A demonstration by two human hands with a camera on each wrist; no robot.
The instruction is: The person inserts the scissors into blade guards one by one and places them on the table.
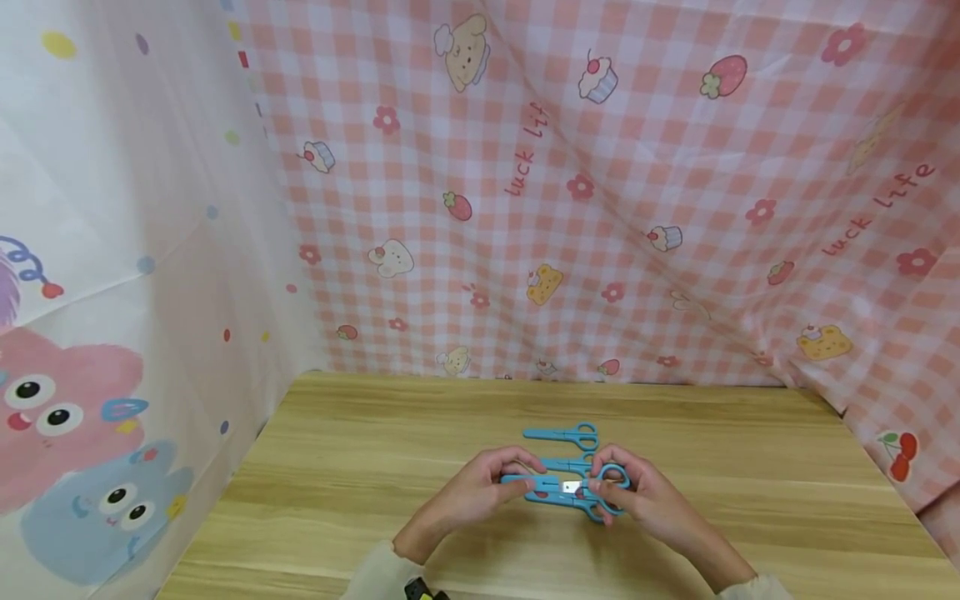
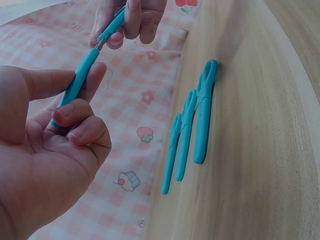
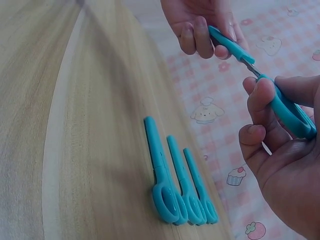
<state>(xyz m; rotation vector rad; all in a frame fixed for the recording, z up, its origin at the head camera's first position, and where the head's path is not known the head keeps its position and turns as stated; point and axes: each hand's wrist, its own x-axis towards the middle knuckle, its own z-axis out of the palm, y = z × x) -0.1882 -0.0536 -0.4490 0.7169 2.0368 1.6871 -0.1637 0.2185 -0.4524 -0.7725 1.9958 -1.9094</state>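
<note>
Both hands hold one pair of blue scissors [image 3: 288, 113] raised above the table. My left hand [image 1: 480, 485] pinches the blue blade cover [image 2: 80, 80] between thumb and fingers. With thumb and fingers my right hand [image 1: 654, 504] grips the scissors by the handle loops. A short stretch of bare metal blade [image 1: 572, 487] shows between cover and handles; the tip is hidden inside the cover. Three more blue scissors with covered blades lie side by side on the table: a far pair [image 1: 551, 434], a middle pair [image 3: 177, 160] and a near pair [image 2: 203, 125].
The wooden table [image 1: 360, 475] has a light grain. Behind it hangs a pink checked cloth [image 1: 420, 183] with cartoon prints, and a white printed cloth [image 1: 180, 275] hangs at the left. The lying scissors are just beyond and below the hands.
</note>
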